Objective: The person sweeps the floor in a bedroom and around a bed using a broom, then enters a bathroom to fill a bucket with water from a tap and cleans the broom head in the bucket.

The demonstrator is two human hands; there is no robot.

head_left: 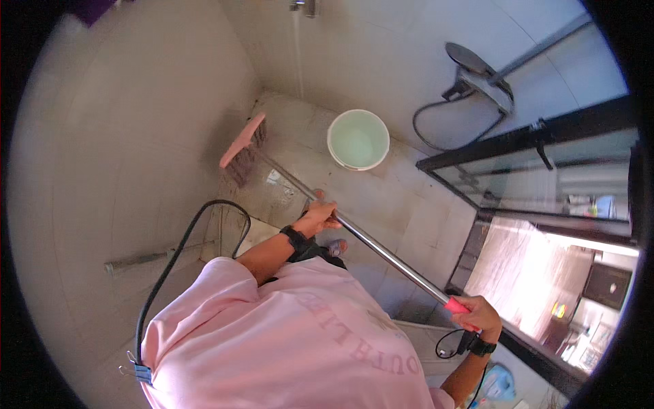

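A broom with a pink head (243,140) and a long metal handle (392,258) slants across the view. Its head is by the left wall near the corner, bristles toward the floor; whether they touch the wall or the tiles I cannot tell. My left hand (319,216) is closed around the middle of the handle. Lower right, my right hand (479,316) grips the red end (457,306) of it. Beyond my left hand stands a white bucket (358,140) with pale greenish water in it.
At the top, a tap (304,7) sends a thin stream down the wall. A shower head (470,59) with hose hangs at the upper right. A dark-framed glass door (545,170) stands at the right. A black cable (178,259) loops by my left arm.
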